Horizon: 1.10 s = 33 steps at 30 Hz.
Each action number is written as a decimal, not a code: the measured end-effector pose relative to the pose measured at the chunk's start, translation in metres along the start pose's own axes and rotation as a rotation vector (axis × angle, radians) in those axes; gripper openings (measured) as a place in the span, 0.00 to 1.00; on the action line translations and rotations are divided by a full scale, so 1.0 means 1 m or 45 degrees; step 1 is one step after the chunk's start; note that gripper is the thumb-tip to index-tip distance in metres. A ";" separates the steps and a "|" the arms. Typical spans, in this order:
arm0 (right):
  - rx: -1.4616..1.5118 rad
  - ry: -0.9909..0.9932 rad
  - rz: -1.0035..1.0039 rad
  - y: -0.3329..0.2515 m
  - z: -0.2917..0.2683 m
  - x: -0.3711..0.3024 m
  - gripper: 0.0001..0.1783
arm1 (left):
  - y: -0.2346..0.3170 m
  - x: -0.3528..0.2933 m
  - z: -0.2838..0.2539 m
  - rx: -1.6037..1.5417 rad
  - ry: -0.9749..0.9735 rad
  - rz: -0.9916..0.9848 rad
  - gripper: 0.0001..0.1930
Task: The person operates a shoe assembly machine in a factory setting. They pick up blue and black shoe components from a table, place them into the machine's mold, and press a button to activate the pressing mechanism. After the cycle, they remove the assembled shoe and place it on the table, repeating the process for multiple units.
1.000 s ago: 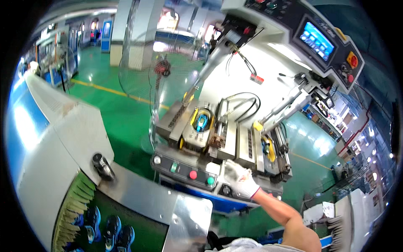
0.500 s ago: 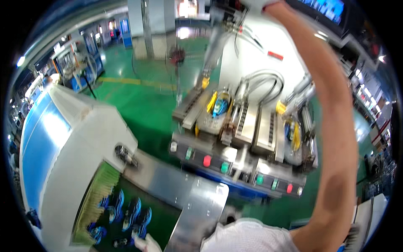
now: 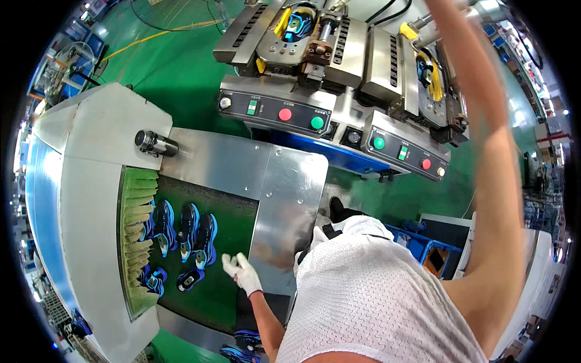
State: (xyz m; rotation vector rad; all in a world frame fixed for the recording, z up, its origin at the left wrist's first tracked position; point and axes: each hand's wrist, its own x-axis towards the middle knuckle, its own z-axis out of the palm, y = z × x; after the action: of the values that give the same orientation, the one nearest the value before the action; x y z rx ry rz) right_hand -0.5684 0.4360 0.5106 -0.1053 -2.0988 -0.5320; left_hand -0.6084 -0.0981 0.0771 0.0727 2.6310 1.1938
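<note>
My left hand [image 3: 243,275], in a white glove, hovers over the green conveyor belt [image 3: 233,221], fingers apart and nothing in them. Just left of it are several black sneakers with bright blue soles; the closest full one [image 3: 206,241] lies lengthwise, and a smaller-looking dark shoe [image 3: 190,279] sits below it. Farther left, other shoes [image 3: 154,280] come partly under a fringed green curtain [image 3: 138,242]. My raised right arm [image 3: 493,181] runs up past the top edge, so the right hand is out of the picture.
Ahead stands a two-station press with a button panel [image 3: 275,112] and a shoe [image 3: 298,25] clamped in its left station. A metal ledge [image 3: 290,181] borders the belt. Blue crates [image 3: 433,254] stand at my right; more shoes [image 3: 241,354] lie by my left elbow.
The view has tipped downward, bringing the belt and shoes higher in the picture. My right hand, partly visible at the top before, has left the picture.
</note>
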 end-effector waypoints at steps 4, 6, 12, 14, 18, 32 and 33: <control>0.439 -0.581 0.546 -0.120 0.072 -0.213 0.48 | -0.019 -0.007 0.018 0.087 -0.199 0.120 0.28; 0.270 -1.036 0.500 -0.158 0.100 -0.330 0.50 | 0.001 -0.010 0.032 0.173 -0.384 0.242 0.29; 0.362 -1.266 0.798 -0.189 0.119 -0.349 0.46 | 0.022 -0.012 0.033 0.372 -0.691 0.311 0.27; 0.531 -1.096 0.935 -0.189 0.088 -0.350 0.51 | 0.006 -0.004 0.049 0.239 -0.691 0.318 0.25; 0.598 -1.014 1.044 -0.190 0.014 -0.401 0.49 | 0.001 -0.003 0.089 0.016 -0.732 0.055 0.23; 0.297 -1.109 1.122 -0.152 -0.065 -0.480 0.46 | 0.019 -0.063 0.125 0.478 -1.005 0.218 0.26; 0.295 -1.148 1.109 -0.145 -0.061 -0.469 0.45 | 0.002 -0.054 0.126 0.384 -1.003 0.200 0.25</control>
State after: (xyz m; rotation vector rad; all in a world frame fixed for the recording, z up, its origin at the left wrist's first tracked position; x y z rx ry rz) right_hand -0.2987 0.3411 0.1070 -1.2448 -2.6193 0.3726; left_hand -0.5247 -0.0126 0.0097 0.6665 2.0802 0.6024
